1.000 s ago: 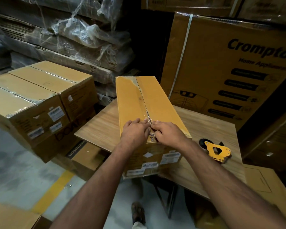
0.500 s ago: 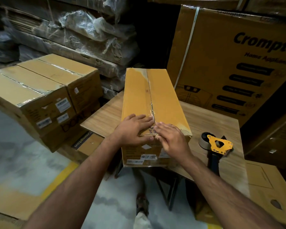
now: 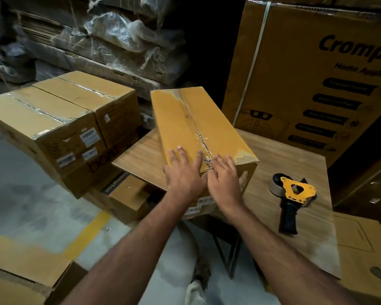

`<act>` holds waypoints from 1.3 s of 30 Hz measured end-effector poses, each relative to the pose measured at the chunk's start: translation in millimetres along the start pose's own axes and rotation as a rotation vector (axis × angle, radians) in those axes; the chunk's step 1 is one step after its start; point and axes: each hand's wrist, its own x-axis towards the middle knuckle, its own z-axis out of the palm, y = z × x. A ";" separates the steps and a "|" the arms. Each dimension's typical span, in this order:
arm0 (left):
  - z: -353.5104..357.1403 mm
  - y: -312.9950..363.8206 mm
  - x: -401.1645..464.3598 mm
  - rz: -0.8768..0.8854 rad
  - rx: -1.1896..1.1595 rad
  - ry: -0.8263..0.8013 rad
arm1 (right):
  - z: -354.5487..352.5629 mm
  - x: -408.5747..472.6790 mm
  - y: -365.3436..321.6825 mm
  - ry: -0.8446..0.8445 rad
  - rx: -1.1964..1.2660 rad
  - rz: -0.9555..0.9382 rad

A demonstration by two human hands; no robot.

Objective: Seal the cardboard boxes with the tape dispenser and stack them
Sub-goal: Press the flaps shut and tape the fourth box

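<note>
We see a large printed carton (image 3: 317,80) standing behind the counter (image 3: 284,172), its lettering cut off at the right edge. Left of the counter sit two sealed boxes (image 3: 59,128) side by side on lower cartons, their labels too blurred to read. On the counter lies the long cardboard box (image 3: 198,128) — its near end juts past the counter's front edge, toward us. Clear tape runs along its centre seam, crinkled near the front. The left hand (image 3: 183,175) lies flat on the box top left of the seam, fingers (image 3: 180,153) straight and spread, holding nothing. The right hand (image 3: 223,179) rests just right of the seam, fingers straight over the top edge, its thumb down against the near end face — gripping nothing. The hands hide most of the writing at the box's near edge and part of the end labels. The tape dispenser (image 3: 293,194) lies on the counter to the right, well apart from both hands, handle toward us.
</note>
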 end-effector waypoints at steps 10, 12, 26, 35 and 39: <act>-29.9 -11.7 3.2 0.435 0.149 -0.133 | -24.7 68.8 33.1 -0.066 0.113 0.026; -19.5 -27.4 16.7 0.476 0.142 -0.128 | -34.1 81.4 42.1 -0.180 0.119 -0.028; 26.1 11.9 98.8 0.369 -0.026 0.249 | 0.5 82.6 59.6 -0.192 -0.415 -0.172; 24.5 19.2 144.1 0.403 -0.018 0.161 | 3.4 143.5 74.0 -0.318 -0.392 -0.178; 25.8 19.6 151.4 0.418 -0.039 0.141 | 7.4 149.3 77.0 -0.303 -0.392 -0.191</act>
